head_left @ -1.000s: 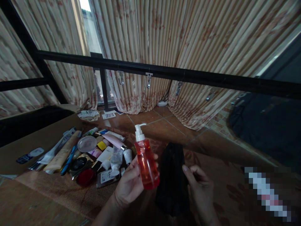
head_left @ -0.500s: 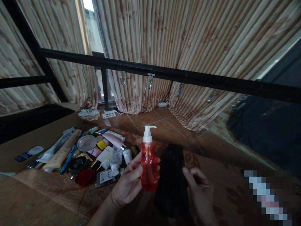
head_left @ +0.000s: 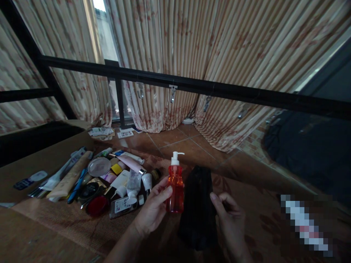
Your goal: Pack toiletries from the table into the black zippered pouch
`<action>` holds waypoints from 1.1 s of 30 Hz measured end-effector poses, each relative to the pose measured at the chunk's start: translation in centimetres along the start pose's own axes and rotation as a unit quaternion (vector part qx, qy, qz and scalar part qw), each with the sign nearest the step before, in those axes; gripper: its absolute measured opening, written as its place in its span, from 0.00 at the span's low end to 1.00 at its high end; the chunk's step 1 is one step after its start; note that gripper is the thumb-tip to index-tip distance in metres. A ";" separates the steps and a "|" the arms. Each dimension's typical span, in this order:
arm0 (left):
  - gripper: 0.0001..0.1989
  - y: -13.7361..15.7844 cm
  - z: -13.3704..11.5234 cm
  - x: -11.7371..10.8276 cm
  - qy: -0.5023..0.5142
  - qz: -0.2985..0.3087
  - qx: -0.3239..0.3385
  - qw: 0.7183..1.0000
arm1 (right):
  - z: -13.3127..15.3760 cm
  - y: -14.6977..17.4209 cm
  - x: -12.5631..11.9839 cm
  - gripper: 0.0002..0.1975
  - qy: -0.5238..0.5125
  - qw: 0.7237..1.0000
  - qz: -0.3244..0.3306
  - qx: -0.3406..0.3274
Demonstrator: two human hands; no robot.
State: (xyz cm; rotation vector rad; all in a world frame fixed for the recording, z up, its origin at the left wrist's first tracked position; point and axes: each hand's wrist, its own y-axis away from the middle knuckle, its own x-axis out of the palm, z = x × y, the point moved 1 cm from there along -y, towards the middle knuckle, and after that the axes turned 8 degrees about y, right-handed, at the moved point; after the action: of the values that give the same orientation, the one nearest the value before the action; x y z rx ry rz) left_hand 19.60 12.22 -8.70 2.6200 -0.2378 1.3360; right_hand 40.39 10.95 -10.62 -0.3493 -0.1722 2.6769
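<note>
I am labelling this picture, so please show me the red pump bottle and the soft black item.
Red pump bottle (head_left: 176, 193), head view: its red body.
Soft black item (head_left: 198, 208), head view: its middle.

We're inside what looks like a home: long patterned curtains (head_left: 181, 44) sweep down to a tiled floor (head_left: 185, 141), daylight peeks through a window (head_left: 108, 40), and look, everyday toiletries (head_left: 122, 180) sprawl across a woven-looking mat (head_left: 90, 228)!
</note>
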 end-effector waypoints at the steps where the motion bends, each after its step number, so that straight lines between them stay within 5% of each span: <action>1: 0.16 -0.2 0.2 -0.1 -0.003 0.003 -0.001 1.000 | -0.1 0.0 0.0 0.23 0.000 1.000 -0.001 0.000; 19: 0.23 -0.4 0.3 1.1 -0.055 0.013 0.021 0.998 | -0.2 -0.5 0.4 0.21 -0.005 0.999 0.040 -0.024; 25: 0.32 -0.1 0.7 4.2 -0.152 0.098 0.051 0.982 | -0.2 -0.5 0.9 0.17 -0.050 0.997 0.058 -0.017; 29: 0.38 0.0 1.7 5.7 -0.375 0.085 0.055 0.921 | -0.3 -0.7 0.5 0.14 -0.040 0.998 0.047 -0.018; 33: 0.38 0.2 1.5 5.9 -0.657 0.002 0.031 0.753 | -0.5 -1.3 -0.4 0.14 0.001 1.000 0.016 -0.009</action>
State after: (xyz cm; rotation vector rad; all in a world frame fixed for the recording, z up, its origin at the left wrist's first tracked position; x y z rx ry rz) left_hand 24.17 11.38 -4.70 3.0498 -0.3511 -0.7542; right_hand 41.35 11.96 -10.77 -0.3625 -0.1917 2.7084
